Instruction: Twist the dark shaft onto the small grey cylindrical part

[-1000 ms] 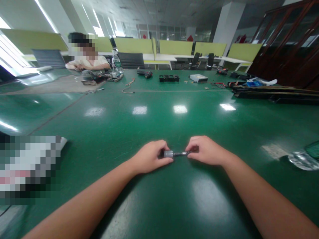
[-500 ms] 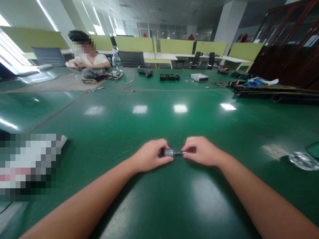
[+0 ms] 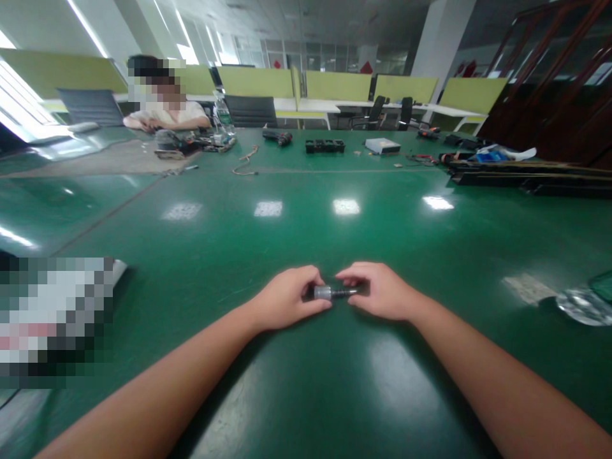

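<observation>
Between thumb and fingers, my left hand (image 3: 294, 296) grips a small grey cylinder (image 3: 323, 292). A thin dark rod with a shiny end (image 3: 345, 293) sticks out of it to the right; the cylinder's exact kind is too small to tell. My right hand (image 3: 380, 292) surrounds the rod's far end with thumb and fingers apart, leaving a visible gap above the rod. Whether the thumb touches the rod I cannot tell. Both hands are low over the green tabletop (image 3: 306, 236).
A blurred-out pale object (image 3: 43, 312) lies at left, and a clear round glass dish (image 3: 583, 307) at right. Along the far side are a black part (image 3: 325, 146), a silver box (image 3: 382, 146) and dark strips (image 3: 535, 178). A person (image 3: 165, 115) sits at far left.
My right thumb and fingers have parted from their pinch on the rod, and the fingers have shifted left above it. The left hand keeps its hold on the cylinder.
</observation>
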`<state>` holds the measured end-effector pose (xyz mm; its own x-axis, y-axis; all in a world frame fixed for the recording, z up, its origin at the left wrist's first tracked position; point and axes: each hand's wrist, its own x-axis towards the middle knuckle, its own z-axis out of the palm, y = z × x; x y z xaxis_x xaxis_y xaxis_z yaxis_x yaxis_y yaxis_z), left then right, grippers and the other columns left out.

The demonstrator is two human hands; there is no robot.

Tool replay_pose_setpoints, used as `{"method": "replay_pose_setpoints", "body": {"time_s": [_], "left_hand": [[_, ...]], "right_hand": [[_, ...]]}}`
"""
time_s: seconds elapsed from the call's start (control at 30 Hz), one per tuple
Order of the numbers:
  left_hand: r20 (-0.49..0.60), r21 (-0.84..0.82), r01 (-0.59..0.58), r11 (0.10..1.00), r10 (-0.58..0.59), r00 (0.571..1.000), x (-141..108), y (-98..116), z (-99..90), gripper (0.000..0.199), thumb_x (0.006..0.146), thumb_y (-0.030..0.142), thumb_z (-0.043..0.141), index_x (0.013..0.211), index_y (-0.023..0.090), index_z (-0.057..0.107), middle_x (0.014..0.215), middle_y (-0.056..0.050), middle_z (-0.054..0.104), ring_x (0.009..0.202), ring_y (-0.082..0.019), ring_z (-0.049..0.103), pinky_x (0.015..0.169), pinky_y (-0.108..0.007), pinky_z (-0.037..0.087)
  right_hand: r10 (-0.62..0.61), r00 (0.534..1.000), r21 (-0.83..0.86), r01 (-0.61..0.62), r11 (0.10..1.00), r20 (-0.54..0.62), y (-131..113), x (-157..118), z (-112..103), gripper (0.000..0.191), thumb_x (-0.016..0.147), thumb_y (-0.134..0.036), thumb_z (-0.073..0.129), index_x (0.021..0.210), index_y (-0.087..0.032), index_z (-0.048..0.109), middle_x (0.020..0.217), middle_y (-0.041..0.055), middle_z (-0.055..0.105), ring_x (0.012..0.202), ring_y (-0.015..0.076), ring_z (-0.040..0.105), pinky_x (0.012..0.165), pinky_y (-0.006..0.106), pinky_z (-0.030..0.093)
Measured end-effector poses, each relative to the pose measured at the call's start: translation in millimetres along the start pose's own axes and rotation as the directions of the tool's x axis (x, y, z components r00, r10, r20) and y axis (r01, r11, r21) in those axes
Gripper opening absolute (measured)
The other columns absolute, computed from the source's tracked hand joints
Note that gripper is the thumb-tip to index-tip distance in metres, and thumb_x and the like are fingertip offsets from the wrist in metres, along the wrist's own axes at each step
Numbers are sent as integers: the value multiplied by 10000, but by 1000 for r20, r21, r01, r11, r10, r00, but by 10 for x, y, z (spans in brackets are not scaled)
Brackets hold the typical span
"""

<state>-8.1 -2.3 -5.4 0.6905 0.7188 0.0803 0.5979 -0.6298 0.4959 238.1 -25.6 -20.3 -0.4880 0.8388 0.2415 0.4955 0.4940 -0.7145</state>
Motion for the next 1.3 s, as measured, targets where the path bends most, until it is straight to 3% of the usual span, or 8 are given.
{"method": "replay_pose_setpoints", "body": {"time_s": [0.1, 0.17, 1.3], "left_hand": [[-5, -9, 4, 1000, -4, 1000, 4, 6, 5, 260, 844, 444, 685, 928, 204, 633, 823, 6, 639, 703, -154, 563, 621, -255, 371], [-7, -9, 10, 1000, -10, 1000, 8, 7, 8, 255, 844, 439, 683, 922, 202, 631, 812, 8, 634, 697, -152, 559, 618, -254, 369], [-1, 0, 11, 1000, -11, 1000, 32, 47, -1, 258, 840, 444, 672, 928, 204, 638, 841, -11, 660, 733, -173, 597, 642, -267, 404]], "right_hand": [[22, 1000, -44, -21, 999, 15, -26, 20, 24, 179, 786, -127, 706, 953, -180, 746, 886, 40, 704, 807, 157, 634, 770, 288, 492], [27, 999, -55, -25, 998, 24, -45, 32, 35, 123, 803, -135, 701, 907, -179, 751, 866, 39, 703, 797, 155, 627, 753, 280, 480], [-83, 994, -164, 93, 982, 65, -68, 47, 30, 135, 842, -178, 702, 954, -212, 768, 889, 39, 721, 847, 174, 624, 760, 283, 449]]}}
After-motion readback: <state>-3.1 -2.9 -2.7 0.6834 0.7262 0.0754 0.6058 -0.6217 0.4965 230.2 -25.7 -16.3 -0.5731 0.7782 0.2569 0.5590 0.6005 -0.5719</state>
